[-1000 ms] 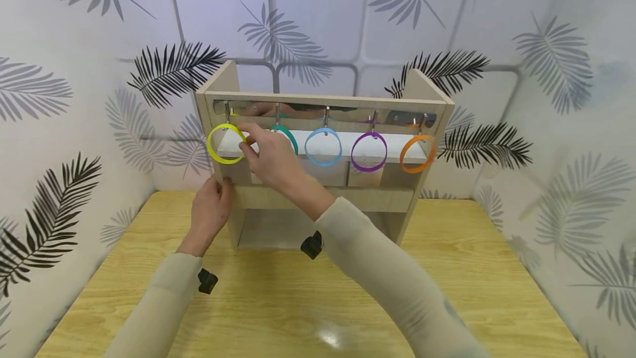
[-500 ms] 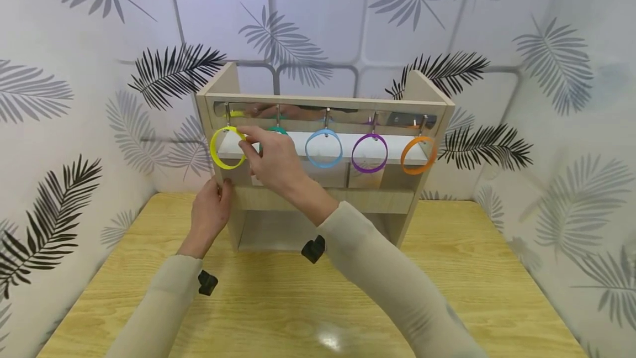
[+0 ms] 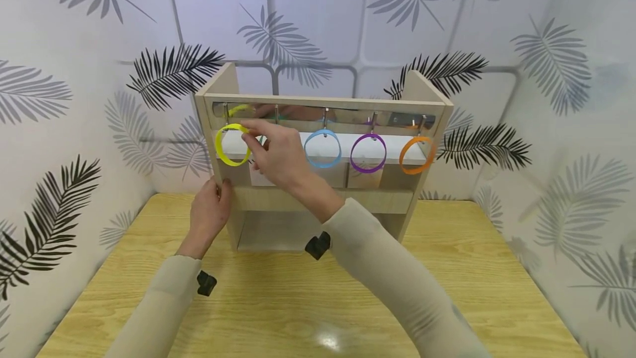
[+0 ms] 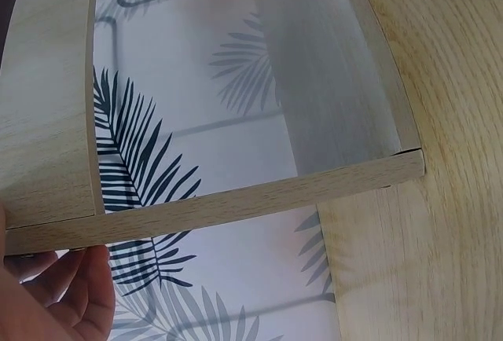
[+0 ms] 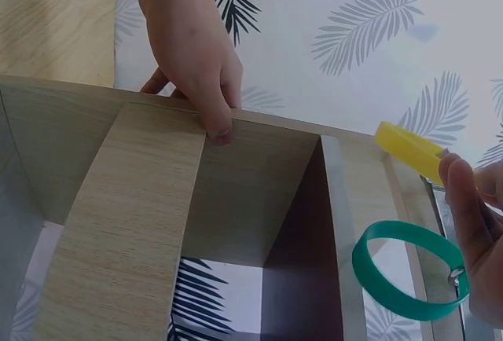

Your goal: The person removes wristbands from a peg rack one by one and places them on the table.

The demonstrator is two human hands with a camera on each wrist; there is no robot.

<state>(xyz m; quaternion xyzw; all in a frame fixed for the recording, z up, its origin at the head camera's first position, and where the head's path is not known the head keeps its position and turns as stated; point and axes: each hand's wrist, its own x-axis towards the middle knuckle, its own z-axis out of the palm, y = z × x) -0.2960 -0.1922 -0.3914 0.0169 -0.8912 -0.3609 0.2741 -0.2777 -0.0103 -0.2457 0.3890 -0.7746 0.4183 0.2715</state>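
Note:
My right hand pinches the right side of a yellow wristband between thumb and fingertips. The band's top is at the leftmost hook of a metal hook rail. Behind that hand hangs a green wristband, mostly covered in the head view but plain in the right wrist view. My left hand grips the left side panel of a small wooden shelf. Its thumb lies on the inner side, as the right wrist view shows, with the fingers round the outside.
On hooks further right hang a light blue wristband, a purple wristband and an orange wristband. The shelf stands on a wood-grain table, with leaf-patterned walls behind and at both sides.
My right hand has moved slightly to the right, drawing the yellow wristband with it, and now covers more of the green wristband. The left hand has stayed on the side panel.

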